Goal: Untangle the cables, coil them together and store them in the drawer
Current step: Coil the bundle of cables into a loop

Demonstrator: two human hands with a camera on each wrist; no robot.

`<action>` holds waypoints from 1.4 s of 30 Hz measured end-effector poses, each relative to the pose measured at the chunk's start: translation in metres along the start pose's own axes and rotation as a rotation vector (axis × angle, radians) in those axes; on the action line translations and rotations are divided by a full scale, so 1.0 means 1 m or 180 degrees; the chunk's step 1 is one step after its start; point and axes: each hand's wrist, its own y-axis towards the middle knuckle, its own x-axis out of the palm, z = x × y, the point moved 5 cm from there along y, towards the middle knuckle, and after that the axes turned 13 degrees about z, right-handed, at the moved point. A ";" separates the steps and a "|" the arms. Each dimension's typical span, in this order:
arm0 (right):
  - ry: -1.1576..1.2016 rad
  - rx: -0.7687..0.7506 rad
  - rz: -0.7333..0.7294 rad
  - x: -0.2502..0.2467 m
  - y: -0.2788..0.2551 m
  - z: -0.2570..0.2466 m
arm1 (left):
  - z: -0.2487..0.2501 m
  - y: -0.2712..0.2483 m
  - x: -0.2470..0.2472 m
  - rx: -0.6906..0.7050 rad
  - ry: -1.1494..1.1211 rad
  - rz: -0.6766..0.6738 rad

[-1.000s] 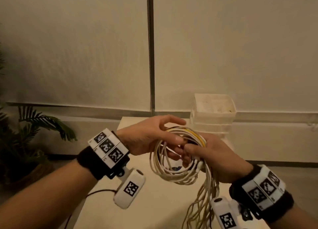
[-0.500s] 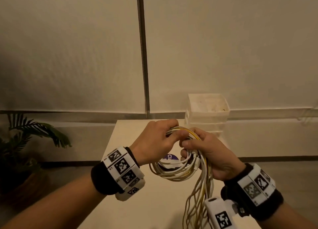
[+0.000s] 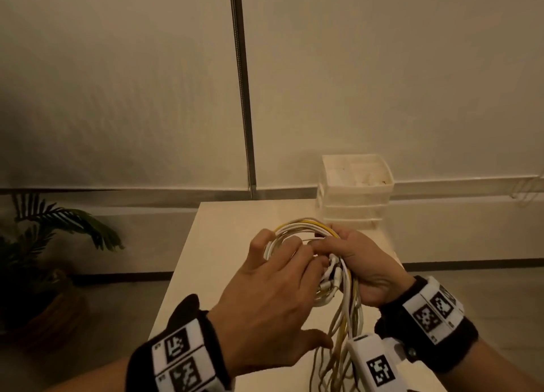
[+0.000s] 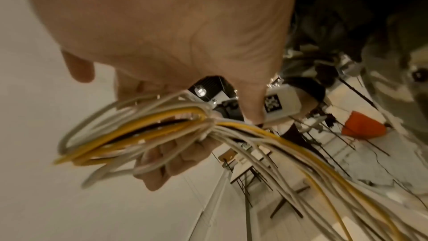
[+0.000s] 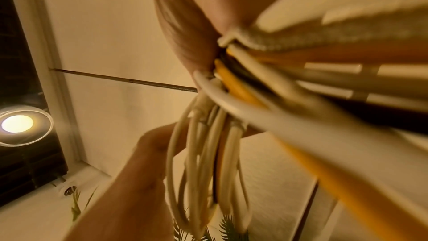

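Note:
A coil of white and yellow cables is held above the pale table, between both hands. My right hand grips the coil's right side, where the strands bunch together. My left hand lies palm down over the coil's left side, its fingers curled onto the strands and its thumb spread away. Loose cable ends hang from the bunch toward the table's near edge. The left wrist view shows the coil blurred under the palm. In the right wrist view the coil hangs in loops.
A white stack of plastic drawers stands at the table's far right corner, just beyond the hands. A potted plant sits on the floor to the left. A pale wall with a vertical metal strip lies behind.
The left hand has turned palm down and slid from the top of the coil over its left side. The right hand keeps its grip. The view has tilted down.

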 end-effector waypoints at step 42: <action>-0.5340 -0.3019 -0.0130 0.040 -0.020 -0.052 | -0.057 0.068 0.024 -0.1754 -0.3887 -0.1556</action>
